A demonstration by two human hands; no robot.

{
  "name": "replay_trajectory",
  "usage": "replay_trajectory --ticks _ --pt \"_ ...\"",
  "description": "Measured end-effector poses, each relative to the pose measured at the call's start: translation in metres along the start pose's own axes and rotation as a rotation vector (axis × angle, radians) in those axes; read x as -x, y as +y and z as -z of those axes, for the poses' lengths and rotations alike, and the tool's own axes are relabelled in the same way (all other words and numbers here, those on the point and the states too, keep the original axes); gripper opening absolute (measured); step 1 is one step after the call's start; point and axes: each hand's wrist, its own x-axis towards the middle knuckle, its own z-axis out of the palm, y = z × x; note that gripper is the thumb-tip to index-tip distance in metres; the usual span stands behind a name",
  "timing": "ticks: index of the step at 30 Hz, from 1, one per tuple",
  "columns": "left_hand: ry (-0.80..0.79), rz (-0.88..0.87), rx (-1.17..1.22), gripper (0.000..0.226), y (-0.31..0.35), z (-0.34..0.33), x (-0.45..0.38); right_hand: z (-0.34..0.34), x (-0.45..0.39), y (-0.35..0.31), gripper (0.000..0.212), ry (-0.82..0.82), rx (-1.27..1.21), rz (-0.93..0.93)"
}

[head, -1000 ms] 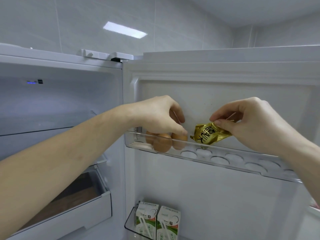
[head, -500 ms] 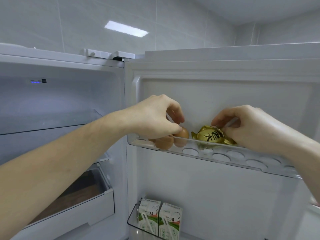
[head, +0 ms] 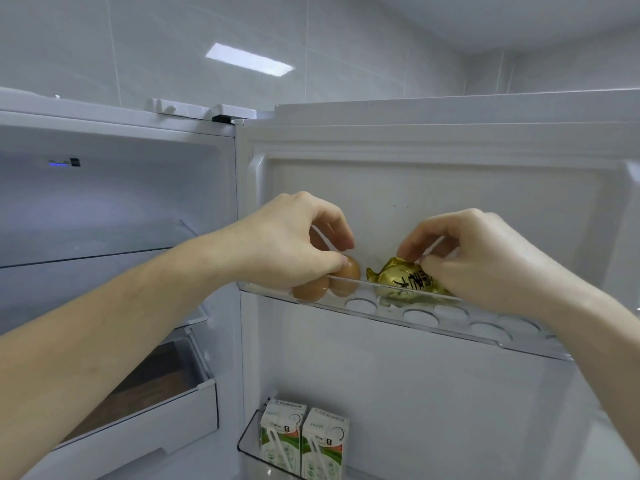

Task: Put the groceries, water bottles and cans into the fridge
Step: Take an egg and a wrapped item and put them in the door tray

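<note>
The fridge door stands open, with a clear egg tray (head: 450, 318) along its top shelf. Brown eggs (head: 341, 278) sit in the tray's left end. My left hand (head: 294, 240) curls over them, its fingertips on the upper egg. To the right lies a gold foil packet (head: 401, 280) in the tray. My right hand (head: 485, 258) pinches the packet's right end with curled fingers and thumb.
Two white-and-green milk cartons (head: 303, 441) stand in a lower door bin. The fridge interior (head: 104, 209) on the left has glass shelves and a white drawer (head: 145, 420) partly pulled out. Round egg cups (head: 491, 330) to the right of the packet hold nothing.
My right hand lowered the gold packet from above the tray into it. My left hand stayed on the eggs, shifting slightly.
</note>
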Motion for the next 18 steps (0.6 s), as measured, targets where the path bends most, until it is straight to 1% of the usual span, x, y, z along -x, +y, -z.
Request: replay_trajectory --ticks 2,3,5,6,9,11,13,16,18 --pt "0.050 0.002 0.001 0.009 0.001 -0.001 0.004 -0.001 0.000 0.000 0.041 0.053 0.010 0.034" --pt "0.094 -0.004 -0.021 0.010 0.000 -0.002 0.007 -0.001 0.002 -0.001 0.041 0.121 0.021 0.080" --pt "0.197 -0.015 -0.057 0.014 -0.004 -0.002 0.020 0.000 0.008 -0.005 0.039 0.259 0.027 0.238" --pt "0.249 -0.024 -0.060 0.016 -0.007 -0.003 0.029 0.000 0.014 -0.010 0.036 0.292 0.012 0.320" --pt "0.392 -0.081 -0.045 0.019 -0.015 -0.008 0.067 -0.008 0.036 -0.022 0.029 0.278 -0.075 0.489" --pt "0.461 -0.094 -0.046 0.020 -0.023 -0.015 0.097 -0.027 0.051 -0.026 0.028 0.222 -0.133 0.571" --pt "0.502 -0.045 -0.054 0.022 -0.036 -0.025 0.127 -0.056 0.065 -0.026 0.029 0.112 -0.174 0.612" --pt "0.488 0.060 -0.081 0.020 -0.060 -0.044 0.168 -0.109 0.082 -0.024 0.029 -0.173 -0.237 0.550" --pt "0.461 0.161 -0.074 0.022 -0.077 -0.056 0.197 -0.147 0.093 -0.023 0.032 -0.328 -0.274 0.489"
